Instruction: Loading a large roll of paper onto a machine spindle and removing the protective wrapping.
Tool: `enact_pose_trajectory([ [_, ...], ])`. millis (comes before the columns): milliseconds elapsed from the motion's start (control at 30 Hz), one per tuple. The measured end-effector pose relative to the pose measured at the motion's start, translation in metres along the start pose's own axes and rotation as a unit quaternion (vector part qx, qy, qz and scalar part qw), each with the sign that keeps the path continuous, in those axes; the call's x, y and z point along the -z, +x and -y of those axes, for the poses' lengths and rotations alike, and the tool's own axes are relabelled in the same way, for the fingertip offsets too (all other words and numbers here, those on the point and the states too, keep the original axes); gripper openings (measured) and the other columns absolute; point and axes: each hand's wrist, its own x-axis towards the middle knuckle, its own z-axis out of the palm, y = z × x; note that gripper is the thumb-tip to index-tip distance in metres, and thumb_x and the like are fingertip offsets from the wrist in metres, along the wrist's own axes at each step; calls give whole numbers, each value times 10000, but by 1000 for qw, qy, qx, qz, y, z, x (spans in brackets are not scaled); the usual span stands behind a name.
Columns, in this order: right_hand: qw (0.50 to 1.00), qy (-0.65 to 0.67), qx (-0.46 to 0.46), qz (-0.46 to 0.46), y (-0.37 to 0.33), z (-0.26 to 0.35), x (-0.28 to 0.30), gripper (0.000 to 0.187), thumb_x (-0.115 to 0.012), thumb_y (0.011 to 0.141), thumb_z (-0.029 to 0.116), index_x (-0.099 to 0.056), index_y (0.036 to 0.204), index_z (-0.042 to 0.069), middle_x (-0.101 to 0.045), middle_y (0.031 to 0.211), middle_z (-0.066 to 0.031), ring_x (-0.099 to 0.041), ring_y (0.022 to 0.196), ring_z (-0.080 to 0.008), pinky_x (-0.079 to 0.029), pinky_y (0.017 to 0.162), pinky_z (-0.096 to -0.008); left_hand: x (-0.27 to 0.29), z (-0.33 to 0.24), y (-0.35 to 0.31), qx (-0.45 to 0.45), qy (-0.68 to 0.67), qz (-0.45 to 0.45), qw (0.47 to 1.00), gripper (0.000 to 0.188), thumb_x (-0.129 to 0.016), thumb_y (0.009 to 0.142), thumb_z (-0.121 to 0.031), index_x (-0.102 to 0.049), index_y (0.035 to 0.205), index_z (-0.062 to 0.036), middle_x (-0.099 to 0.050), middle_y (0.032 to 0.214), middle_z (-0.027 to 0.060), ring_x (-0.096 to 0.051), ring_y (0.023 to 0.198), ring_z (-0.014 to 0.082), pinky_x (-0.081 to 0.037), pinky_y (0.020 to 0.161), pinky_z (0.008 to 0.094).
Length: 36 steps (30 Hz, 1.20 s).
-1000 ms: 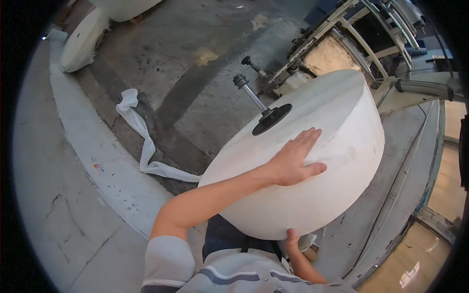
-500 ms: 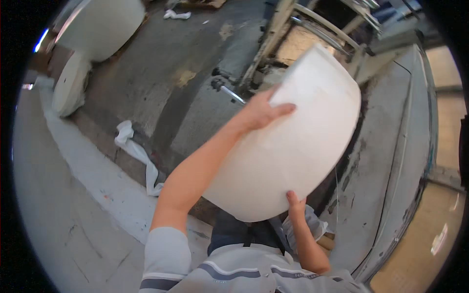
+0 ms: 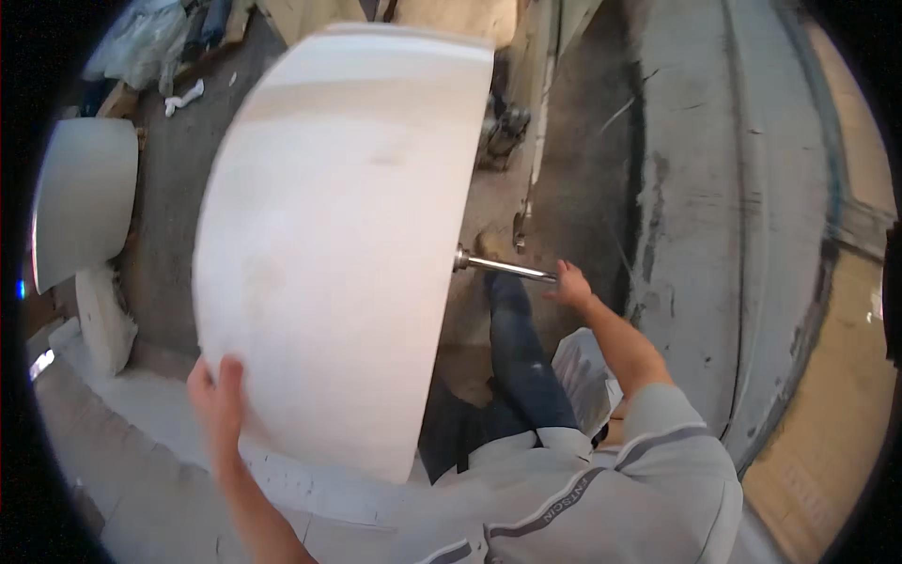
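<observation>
A large white roll (image 3: pixel 329 235), which looks like paper or fabric, fills the middle of the view in front of me. From its right end sticks out a shiny metal shaft (image 3: pixel 512 271), with a collar where it meets the roll. My right hand (image 3: pixel 570 285) is closed around the free end of this shaft. At the roll's lower left edge, my left hand (image 3: pixel 218 399) grips with its thumb on the white surface; the other fingers are partly hidden behind the edge. The roll hides most of the floor beneath it.
Another big white roll (image 3: pixel 85 202) stands at the left, above a narrower white roll (image 3: pixel 105 324). Ahead rises a metal machine frame (image 3: pixel 540 103). A long grey ledge (image 3: pixel 700 207) runs along the right. Beside my leg is a plastic bag (image 3: pixel 585 381). A white scrap (image 3: pixel 185 97) lies far left.
The roll has swung to the left and turned, bringing its shaft into view. My right hand has gone from the roll to the shaft; my left hand has moved down to the roll's lower left edge.
</observation>
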Motion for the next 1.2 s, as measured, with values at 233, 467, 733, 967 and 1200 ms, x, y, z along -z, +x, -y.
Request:
enact_pose_trajectory([
  [233, 927, 80, 16, 366, 92, -26, -36, 524, -804, 675, 439, -723, 1025, 57, -718, 907, -185, -698, 857, -355, -548, 766, -461, -13, -10, -38, 127, -85, -68, 986, 511, -484, 1020, -455, -607, 1113, 32, -604, 988, 74, -521, 912, 147, -432, 820, 313],
  [467, 950, 105, 62, 289, 81, -8, -20, 319, -676, 730, 252, -706, 986, 64, -697, 983, -198, -672, 964, -383, -532, 851, -481, -12, -7, 27, 100, -141, -109, 979, 569, -450, 1026, -531, -639, 1053, 5, -559, 822, -29, -447, 741, 96, -384, 677, 272],
  [733, 969, 64, 32, 235, 115, 14, 34, 314, -679, 733, 255, -729, 945, 29, -704, 978, -222, -682, 936, -395, -549, 842, -470, 29, 20, 73, 119, -129, -119, 977, 707, -462, 998, -588, -592, 1288, 43, -656, 1203, 79, -572, 1078, 176, -431, 945, 298],
  [967, 967, 60, 54, 243, 139, 4, 61, 319, -707, 779, 275, -714, 1022, 68, -696, 1001, -222, -669, 967, -388, -533, 849, -481, 4, -21, 63, 157, -185, -159, 957, 716, -441, 1012, -567, -557, 1321, 69, -635, 1250, 135, -566, 1130, 204, -424, 980, 321],
  [1200, 963, 62, 31, 259, 118, -6, 35, 332, -703, 767, 243, -696, 1051, 72, -701, 999, -204, -670, 965, -385, -533, 862, -491, 2, -4, 45, 125, -155, -115, 973, 662, -393, 1048, -504, -579, 1258, 95, -663, 1177, 149, -600, 1046, 209, -454, 922, 330],
])
